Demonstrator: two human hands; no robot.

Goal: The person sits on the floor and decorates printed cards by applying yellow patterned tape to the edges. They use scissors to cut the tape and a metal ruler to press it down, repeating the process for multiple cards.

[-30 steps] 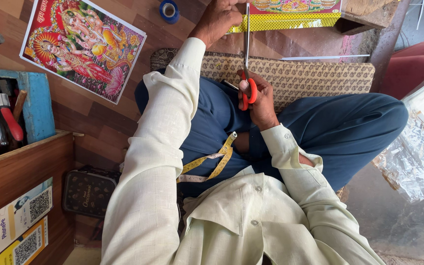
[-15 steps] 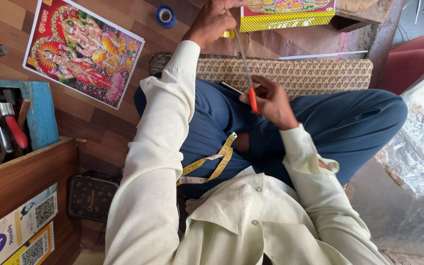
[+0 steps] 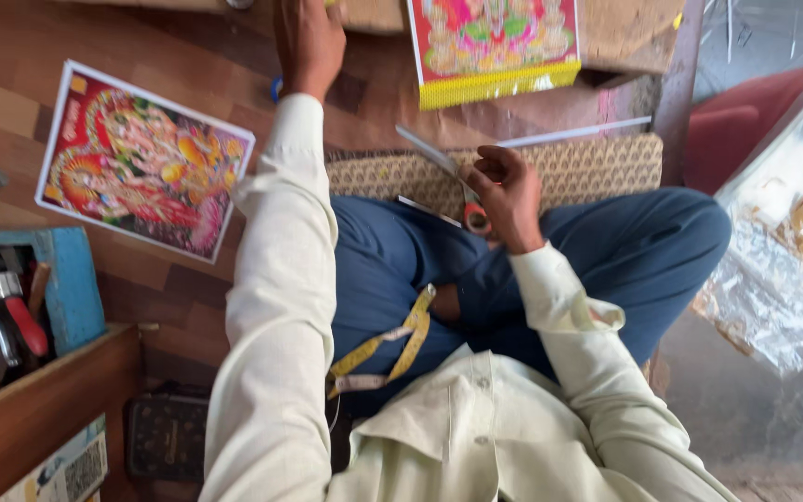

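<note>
View from my head camera, looking down over my lap as I sit cross-legged on a woven mat laid on the wooden floor. My right hand is closed round the red-handled scissors; the blades point up and to the left, and they look only slightly parted, though I cannot tell for certain. The scissors hang over my knee, clear of any sheet. My left hand is stretched forward to the top of the frame, fingers curled down near a blue roll of tape, which the wrist largely covers; whether it grips anything I cannot tell.

Progress, as I judge it: the scissors are in hand but not yet at an edge. One colourful devotional print lies flat on the floor to my left, untouched; a second print with a yellow fringed border lies ahead, near neither hand. No cut shows on either sheet, so the trimming appears to remain.

Hidden or unclear: the upper part of the second print is cut off by the frame; a thin white strip lies on the mat's far edge, its nature uncertain. A yellow measuring tape hangs over my shirt. A blue tray of tools is cut off at left.
</note>
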